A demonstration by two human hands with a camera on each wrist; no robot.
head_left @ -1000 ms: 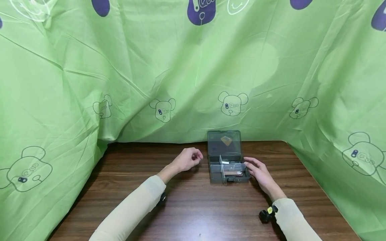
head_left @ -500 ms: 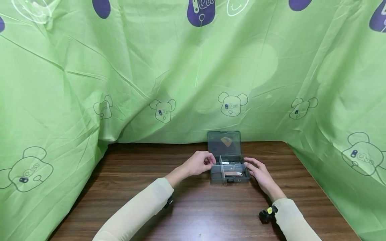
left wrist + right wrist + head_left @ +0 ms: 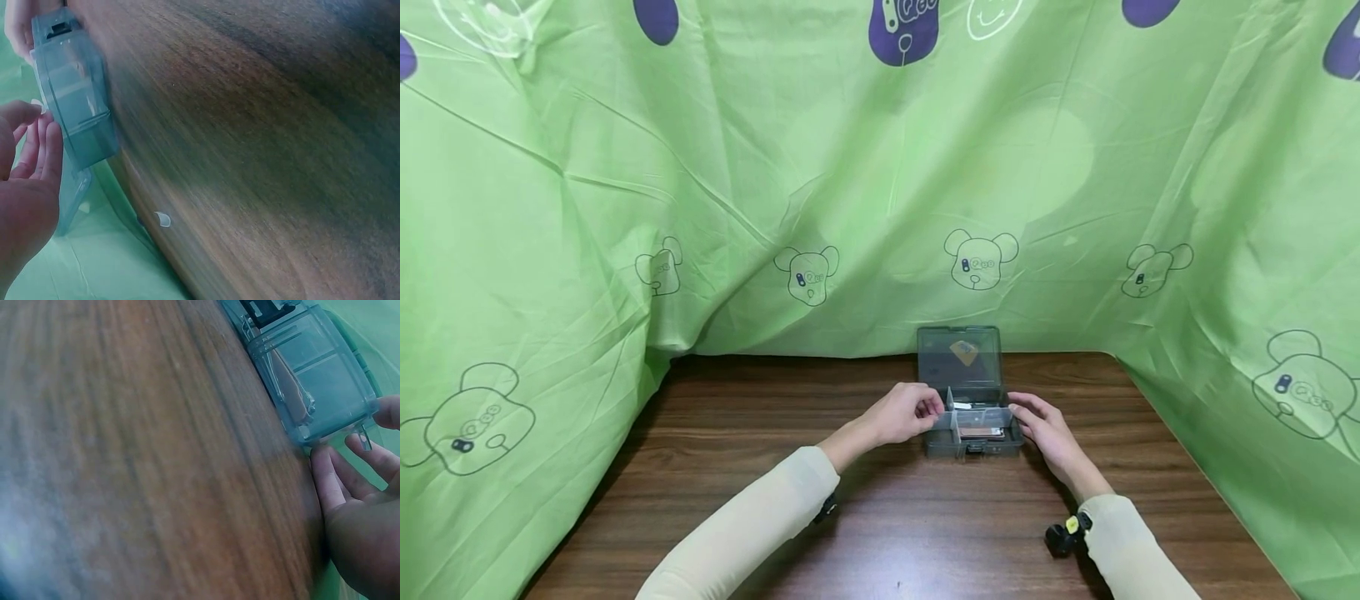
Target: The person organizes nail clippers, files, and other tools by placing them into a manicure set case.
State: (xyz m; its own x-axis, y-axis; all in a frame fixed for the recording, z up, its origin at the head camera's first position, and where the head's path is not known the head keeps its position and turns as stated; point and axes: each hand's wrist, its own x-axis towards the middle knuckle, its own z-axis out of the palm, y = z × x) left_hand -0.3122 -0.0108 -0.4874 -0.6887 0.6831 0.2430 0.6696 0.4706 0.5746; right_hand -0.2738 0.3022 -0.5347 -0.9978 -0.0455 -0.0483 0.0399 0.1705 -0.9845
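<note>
A translucent grey compartment box (image 3: pixel 973 447) stands at the back of the table with its lid (image 3: pixel 951 358) raised. My left hand (image 3: pixel 912 412) is over the box's left side; in the left wrist view its thumb and fingertips pinch a small whitish piece (image 3: pixel 40 105). My right hand (image 3: pixel 1048 433) rests against the box's right side, fingers fairly straight, fingertips at the wall. In the front right compartment lies what looks like a nail clipper (image 3: pixel 981 432). A small white item (image 3: pixel 961 406) lies in the compartment behind it.
An orange label (image 3: pixel 964 352) shows on the lid. In the left wrist view a small whitish curved piece (image 3: pixel 163 219) lies near the table's edge. Green printed cloth (image 3: pixel 880 275) hangs behind and beside the wooden table (image 3: pixel 880 517).
My left hand has moved right, from beside the box to over its left compartments. My right hand and the box have stayed in place.
</note>
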